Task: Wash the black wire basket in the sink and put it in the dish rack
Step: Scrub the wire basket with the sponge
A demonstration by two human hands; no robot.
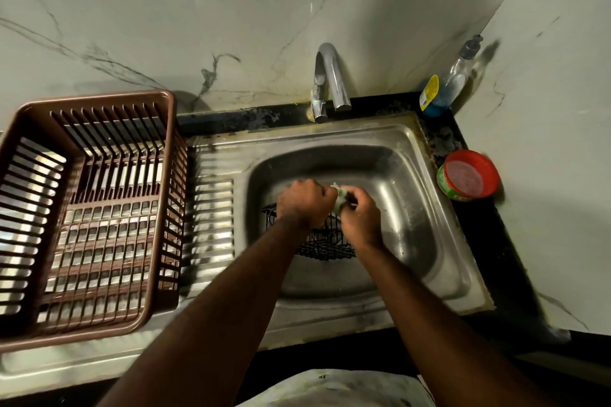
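Right hand (358, 218) is curled around a pale greenish scrub pad (340, 200), pinching it at the fingertips; left hand (304, 200) is fisted with knuckles up, meeting the pad from the other side, and seems to be squeezing or wringing it too, though the grip itself is hidden behind the knuckles so can't be sure it isn't holding a basket wire instead. Both hands sit together over the middle of the sink (426, 155). Black wire basket (325, 246) lies in the sink bowl right under the wrists, partly covered by them, nearer the front-left of the bowl. Tap (330, 79) stands behind the bowl; no water stream visible from it. Brown dish rack (165, 155) sits on the drainboard to the left, well apart from the basket, nothing in it. Soap bottle (453, 82) in the back right corner, red-lidded tub (469, 175) on the counter just right of the sink. Progress: looks like early-to-mid wash, pad in hand, basket not lifted; no suds on the wires that I can make out. Still left: scrub, rinse, carry it over to the rack.
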